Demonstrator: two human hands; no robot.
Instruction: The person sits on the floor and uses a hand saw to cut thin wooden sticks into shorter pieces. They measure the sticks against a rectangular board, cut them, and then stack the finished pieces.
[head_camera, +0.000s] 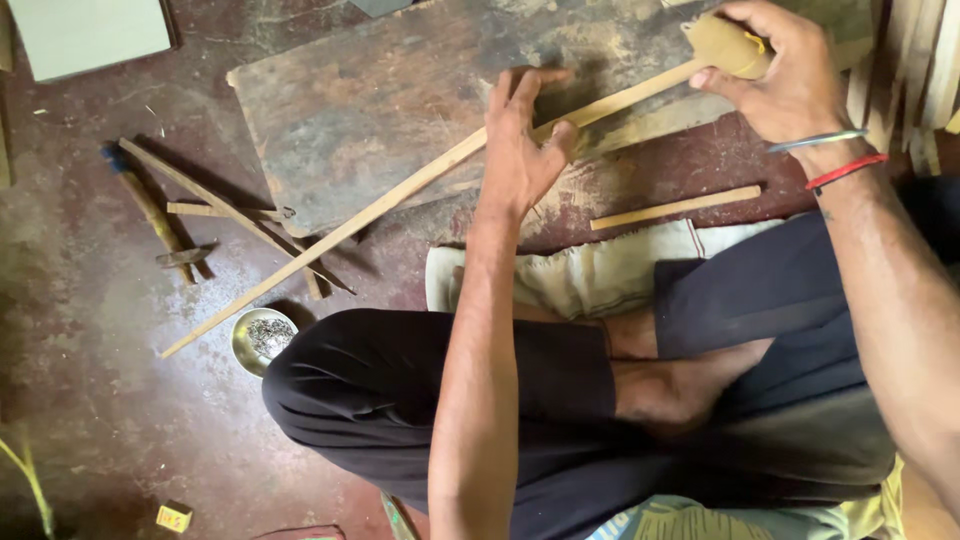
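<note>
Long wooden strip (400, 195): slants across the worn board (330, 110), its far end out over the floor, near the small metal bowl (263, 338).
Left hand (520, 140): fingers spread, pressing flat on the strip's middle, closed around nothing.
Right hand (785, 75): grip closed on a folded tan sanding pad (728, 45) at the strip's upper end.
Risk: the strip looks thin; uneven pressing could bow or snap it, and splinters could catch the bare palm.
Short stick (675, 208): just below the strip, lying loose.

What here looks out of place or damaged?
Nothing is broken. The long wooden strip juts well off the worn board, pinned by the left hand. Loose sticks lie scattered on the dusty floor.
</note>
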